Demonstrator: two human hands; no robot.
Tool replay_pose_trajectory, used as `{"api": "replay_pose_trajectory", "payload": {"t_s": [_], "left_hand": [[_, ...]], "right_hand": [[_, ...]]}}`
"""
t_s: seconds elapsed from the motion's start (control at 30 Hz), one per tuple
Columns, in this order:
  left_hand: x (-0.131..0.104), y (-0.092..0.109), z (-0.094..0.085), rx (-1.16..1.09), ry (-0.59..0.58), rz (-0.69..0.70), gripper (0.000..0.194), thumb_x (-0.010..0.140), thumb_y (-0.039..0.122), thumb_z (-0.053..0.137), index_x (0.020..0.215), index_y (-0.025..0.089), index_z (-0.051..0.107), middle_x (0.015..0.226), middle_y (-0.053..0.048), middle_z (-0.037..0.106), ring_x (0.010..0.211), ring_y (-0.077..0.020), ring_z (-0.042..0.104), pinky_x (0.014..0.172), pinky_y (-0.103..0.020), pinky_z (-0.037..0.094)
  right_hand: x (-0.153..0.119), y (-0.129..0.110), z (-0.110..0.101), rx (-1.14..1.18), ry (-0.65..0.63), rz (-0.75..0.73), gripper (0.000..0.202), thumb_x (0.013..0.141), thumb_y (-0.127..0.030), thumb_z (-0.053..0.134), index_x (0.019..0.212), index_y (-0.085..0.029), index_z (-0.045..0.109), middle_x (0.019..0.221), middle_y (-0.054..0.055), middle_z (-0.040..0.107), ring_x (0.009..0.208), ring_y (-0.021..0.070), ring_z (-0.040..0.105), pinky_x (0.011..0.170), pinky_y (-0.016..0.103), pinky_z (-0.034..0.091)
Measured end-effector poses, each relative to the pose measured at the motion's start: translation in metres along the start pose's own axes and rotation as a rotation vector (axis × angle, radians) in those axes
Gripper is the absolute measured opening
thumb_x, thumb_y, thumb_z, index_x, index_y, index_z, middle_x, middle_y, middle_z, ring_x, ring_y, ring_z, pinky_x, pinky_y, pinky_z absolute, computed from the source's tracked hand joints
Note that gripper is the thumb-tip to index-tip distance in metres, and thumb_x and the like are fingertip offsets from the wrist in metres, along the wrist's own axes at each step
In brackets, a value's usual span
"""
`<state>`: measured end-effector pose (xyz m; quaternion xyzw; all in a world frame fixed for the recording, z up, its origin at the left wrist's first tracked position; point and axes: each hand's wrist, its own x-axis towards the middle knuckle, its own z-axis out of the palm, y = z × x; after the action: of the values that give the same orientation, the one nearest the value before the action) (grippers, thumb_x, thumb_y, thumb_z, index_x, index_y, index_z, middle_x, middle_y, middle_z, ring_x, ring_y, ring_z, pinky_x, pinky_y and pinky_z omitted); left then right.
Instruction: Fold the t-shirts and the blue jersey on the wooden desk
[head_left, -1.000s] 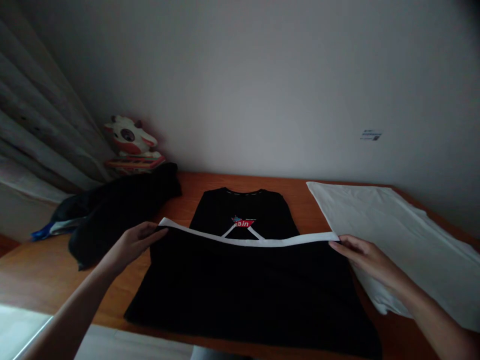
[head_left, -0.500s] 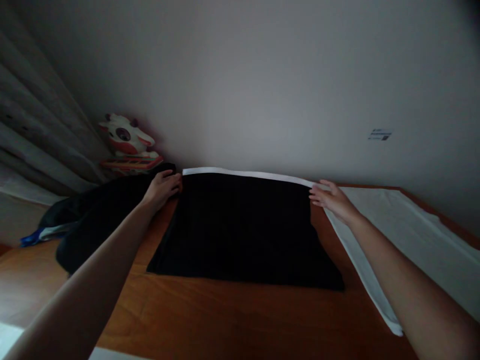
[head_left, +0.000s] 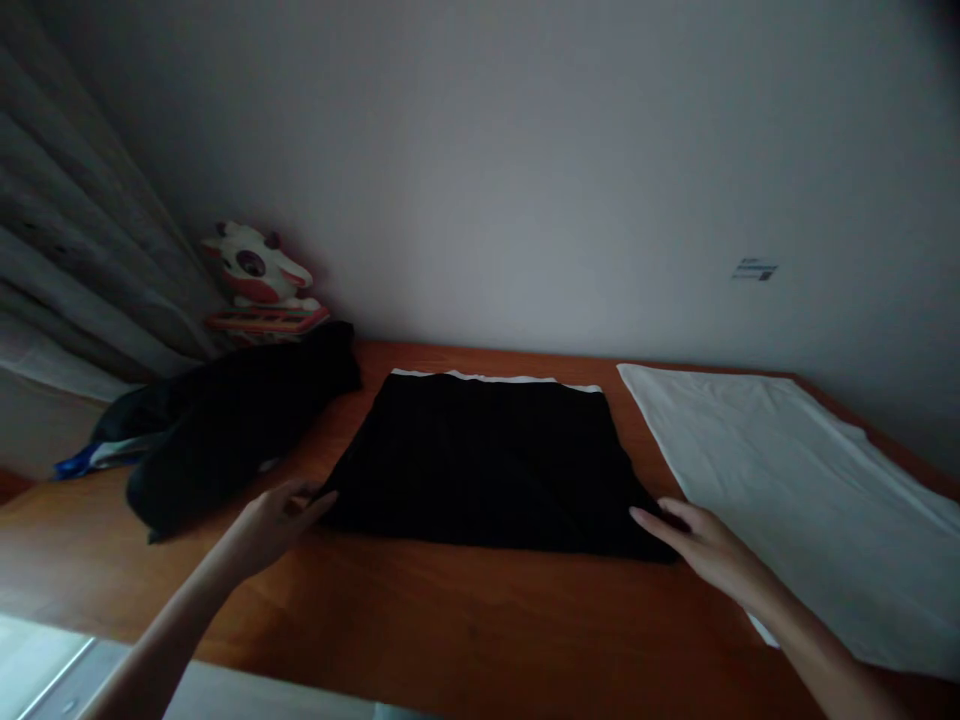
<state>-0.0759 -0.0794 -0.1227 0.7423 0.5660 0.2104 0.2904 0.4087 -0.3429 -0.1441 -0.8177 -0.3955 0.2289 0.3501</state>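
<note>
Pinched near its lower corners by left hand (head_left: 262, 532) and right hand (head_left: 709, 545), equally close: black garment (head_left: 487, 460), mid-frame, long axis crosswise.

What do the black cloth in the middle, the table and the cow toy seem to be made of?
Black cloth: probably matte knit fabric; it lies limp, without shine.
Table: wood or wood-look veneer, soft sheen, orange-brown with faint streaks.
Cow toy: likely hard, smooth plastic, judging by its firm moulded shape.

left hand (head_left: 271, 528): bare | right hand (head_left: 703, 542): bare | forearms (head_left: 178, 612): slender, uncovered
</note>
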Motion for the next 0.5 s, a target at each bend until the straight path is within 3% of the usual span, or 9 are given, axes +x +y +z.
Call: {"api": "replay_pose_trajectory", "payload": {"t_s": [0.13,0.2,0.33,0.5], "left_hand": [[-0.013,0.009,-0.002,-0.383,0.117,-0.033,0.061,0.064,0.08,0.069,0.082,0.023,0.06,0.055,0.008,0.044,0.047,-0.0106,0.041,0.045,-0.023,0.031],[-0.018,0.005,-0.001,-0.464,0.115,-0.077,0.061,0.064,0.08,0.069,0.082,0.023,0.056,0.053,0.01,0.038,0.044,-0.0093,0.038,0.043,-0.022,0.028],[-0.02,-0.007,0.003,-0.3,0.0,-0.122,0.061,0.057,0.078,0.072,0.079,0.023,0.055,0.051,0.007,0.049,0.043,-0.0126,0.047,0.041,-0.024,0.033],[-0.024,-0.015,-0.009,-0.273,0.098,-0.007,0.053,0.06,0.067,0.073,0.083,0.025,0.053,0.057,0.005,0.058,0.049,-0.0166,0.058,0.047,-0.027,0.044]], "right_hand": [[-0.015,-0.007,0.004,0.097,0.182,-0.053,0.052,0.08,-0.076,0.058,0.068,-0.026,0.055,0.06,-0.002,0.053,0.061,0.0185,0.054,0.058,0.027,0.043],[-0.023,-0.002,0.005,0.096,0.202,-0.061,0.055,0.08,-0.079,0.057,0.066,-0.026,0.052,0.057,-0.004,0.047,0.057,0.0167,0.049,0.055,0.027,0.041],[-0.031,0.007,0.004,0.045,0.106,-0.073,0.057,0.074,-0.081,0.06,0.065,-0.026,0.055,0.058,-0.002,0.052,0.059,0.019,0.054,0.058,0.029,0.043],[-0.039,0.01,-0.009,0.037,0.133,-0.069,0.052,0.076,-0.078,0.059,0.082,-0.026,0.064,0.075,0.004,0.071,0.079,0.0265,0.069,0.074,0.033,0.052]]}}
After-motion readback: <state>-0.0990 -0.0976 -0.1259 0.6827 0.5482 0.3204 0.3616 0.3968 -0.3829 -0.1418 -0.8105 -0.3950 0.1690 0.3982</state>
